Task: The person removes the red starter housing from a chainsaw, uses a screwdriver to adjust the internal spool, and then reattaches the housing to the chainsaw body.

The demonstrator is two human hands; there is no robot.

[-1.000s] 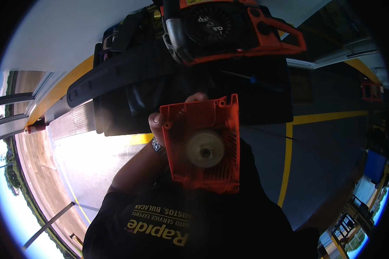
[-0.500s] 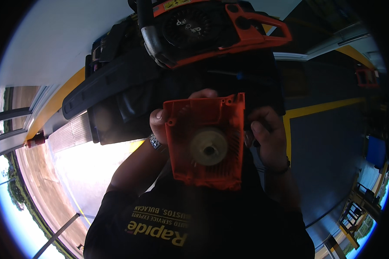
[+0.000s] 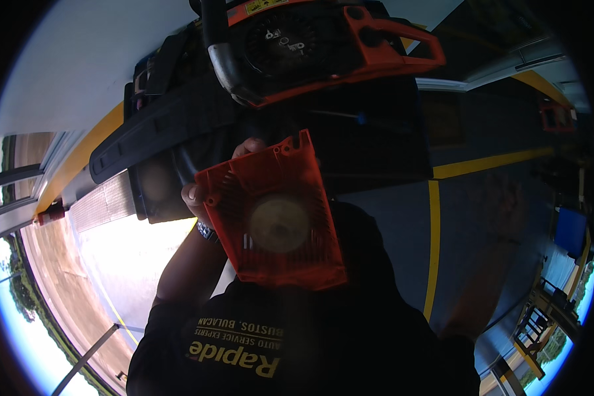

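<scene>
orange cover [image 3: 274,214] | L hand [image 3: 208,191] holds | long axis upright, tilted left

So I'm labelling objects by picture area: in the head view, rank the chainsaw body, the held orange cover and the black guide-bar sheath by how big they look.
1. Chainsaw body
2. Orange cover, though nearness to the camera enlarges it, so these two are unsure
3. Black guide-bar sheath, long but narrow

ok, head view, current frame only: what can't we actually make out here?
- Right hand: not seen; the orange cover and dark shirt may hide it.
- Left hand: only fingertips and wrist show past the cover, grip unclear.
- Chainsaw: its top is cut off by the upper edge.
- Disc in the cover: blurred, no detail.
- Lower-left floor: washed out by glare.
</scene>
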